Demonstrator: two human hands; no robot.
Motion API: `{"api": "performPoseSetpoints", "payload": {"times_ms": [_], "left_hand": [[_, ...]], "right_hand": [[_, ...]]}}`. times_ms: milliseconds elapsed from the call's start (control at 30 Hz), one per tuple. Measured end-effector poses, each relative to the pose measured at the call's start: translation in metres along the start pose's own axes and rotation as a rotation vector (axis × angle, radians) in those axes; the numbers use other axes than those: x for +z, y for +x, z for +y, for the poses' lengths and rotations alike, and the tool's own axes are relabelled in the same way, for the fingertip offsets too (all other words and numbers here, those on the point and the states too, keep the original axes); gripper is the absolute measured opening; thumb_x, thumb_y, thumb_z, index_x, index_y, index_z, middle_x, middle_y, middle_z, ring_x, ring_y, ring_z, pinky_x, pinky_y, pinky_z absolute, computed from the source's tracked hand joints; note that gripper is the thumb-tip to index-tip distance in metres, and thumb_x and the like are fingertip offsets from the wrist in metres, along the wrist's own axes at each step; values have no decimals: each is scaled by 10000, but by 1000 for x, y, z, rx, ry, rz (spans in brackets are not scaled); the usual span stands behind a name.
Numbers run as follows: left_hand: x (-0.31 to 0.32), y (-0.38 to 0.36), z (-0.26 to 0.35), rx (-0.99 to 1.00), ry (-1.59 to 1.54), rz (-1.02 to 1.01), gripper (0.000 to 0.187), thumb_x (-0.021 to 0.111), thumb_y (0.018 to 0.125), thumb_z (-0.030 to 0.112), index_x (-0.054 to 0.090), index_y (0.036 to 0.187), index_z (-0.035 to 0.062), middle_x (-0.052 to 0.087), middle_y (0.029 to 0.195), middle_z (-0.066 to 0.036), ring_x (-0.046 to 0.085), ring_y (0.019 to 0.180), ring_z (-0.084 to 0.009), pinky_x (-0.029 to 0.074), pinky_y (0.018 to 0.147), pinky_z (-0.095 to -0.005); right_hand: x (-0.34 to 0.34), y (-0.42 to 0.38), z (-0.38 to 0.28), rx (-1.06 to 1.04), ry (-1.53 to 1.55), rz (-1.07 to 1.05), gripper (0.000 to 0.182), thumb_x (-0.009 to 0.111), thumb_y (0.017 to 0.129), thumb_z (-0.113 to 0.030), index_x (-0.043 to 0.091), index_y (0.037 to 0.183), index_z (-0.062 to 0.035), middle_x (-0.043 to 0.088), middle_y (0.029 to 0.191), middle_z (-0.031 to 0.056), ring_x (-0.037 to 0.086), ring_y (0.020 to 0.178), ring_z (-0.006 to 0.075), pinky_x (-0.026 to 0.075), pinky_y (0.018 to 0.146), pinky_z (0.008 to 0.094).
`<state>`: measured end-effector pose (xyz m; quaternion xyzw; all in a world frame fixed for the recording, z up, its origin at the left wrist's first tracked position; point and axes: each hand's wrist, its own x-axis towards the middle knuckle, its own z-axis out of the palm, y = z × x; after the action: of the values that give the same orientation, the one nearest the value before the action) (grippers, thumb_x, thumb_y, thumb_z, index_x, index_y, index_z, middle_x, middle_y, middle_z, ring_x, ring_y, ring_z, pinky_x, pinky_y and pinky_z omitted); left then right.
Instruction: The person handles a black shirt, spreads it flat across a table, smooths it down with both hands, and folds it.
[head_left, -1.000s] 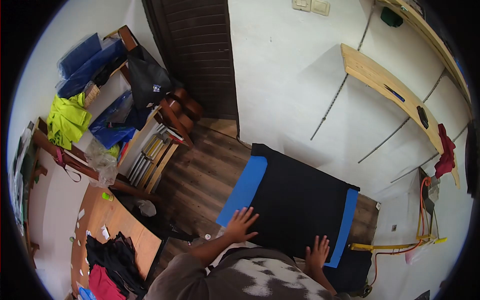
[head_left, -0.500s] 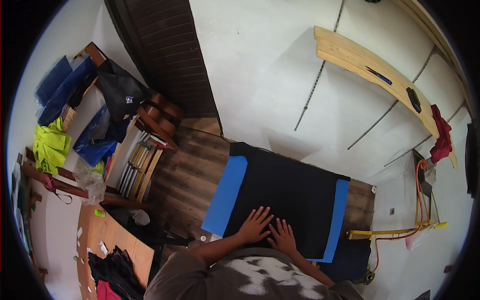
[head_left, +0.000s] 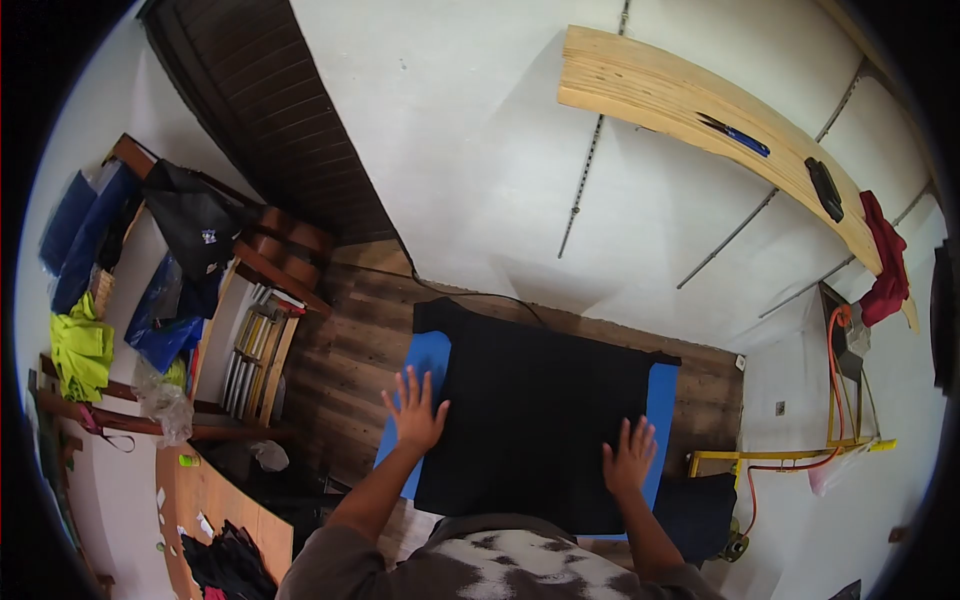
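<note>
A black cloth [head_left: 540,410] lies spread over a blue board [head_left: 657,400], whose blue surface shows at both sides. My left hand [head_left: 417,415] is at the cloth's left edge, its fingers spread and partly over the blue. Near the right edge, my right hand [head_left: 630,458] lies with its fingers stretched out and slightly apart. Neither hand holds anything. Whether the palms press on the cloth or hover just above it, I cannot tell.
A wooden shelf [head_left: 680,95] on the wall bears a blue-handled tool [head_left: 738,135] and a black object [head_left: 825,190]. Dark clothes [head_left: 228,562] lie on a wooden table [head_left: 235,500] at lower left. A yellow frame [head_left: 780,455] stands at right.
My hands have moved apart from the middle of the cloth, the left one leftward and up, the right one rightward. The whole view has shifted somewhat.
</note>
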<state>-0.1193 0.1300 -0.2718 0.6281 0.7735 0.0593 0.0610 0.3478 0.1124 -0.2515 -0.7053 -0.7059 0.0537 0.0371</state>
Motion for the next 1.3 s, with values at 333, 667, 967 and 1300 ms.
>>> {"api": "performPoseSetpoints", "payload": {"times_ms": [333, 667, 967, 1300], "left_hand": [[47, 102, 165, 372, -108, -43, 839, 544, 1026, 655, 297, 1720, 254, 99, 1807, -194, 81, 1670, -400, 63, 1307, -636], [21, 147, 59, 96, 56, -88, 836, 483, 1038, 700, 268, 1727, 279, 108, 1808, -181, 90, 1669, -390, 51, 1320, -608], [35, -1, 70, 345, -91, -138, 877, 519, 1065, 584, 216, 1726, 95, 114, 1804, -192, 106, 1665, -400, 60, 1321, -608], [0, -182, -49, 435, -30, -355, 1015, 529, 966, 783, 245, 1733, 182, 117, 1805, -186, 100, 1660, -435, 37, 1282, -693]], "right_hand": [[46, 162, -98, -394, 180, 56, 687, 547, 1076, -544, 424, 1666, -214, 282, 1766, 158, 239, 1633, 403, 221, 1290, 586], [35, 180, 54, -63, -26, 3, 724, 454, 1104, -544, 293, 1717, -195, 185, 1803, 128, 139, 1666, 361, 141, 1322, 573], [41, 40, 24, 7, 147, 10, 740, 463, 1117, -461, 279, 1697, -40, 179, 1798, 162, 141, 1662, 389, 126, 1322, 579], [3, -179, 48, 55, 90, -293, 808, 493, 1081, -462, 210, 1718, -53, 138, 1808, 160, 99, 1665, 415, 87, 1325, 587]]}}
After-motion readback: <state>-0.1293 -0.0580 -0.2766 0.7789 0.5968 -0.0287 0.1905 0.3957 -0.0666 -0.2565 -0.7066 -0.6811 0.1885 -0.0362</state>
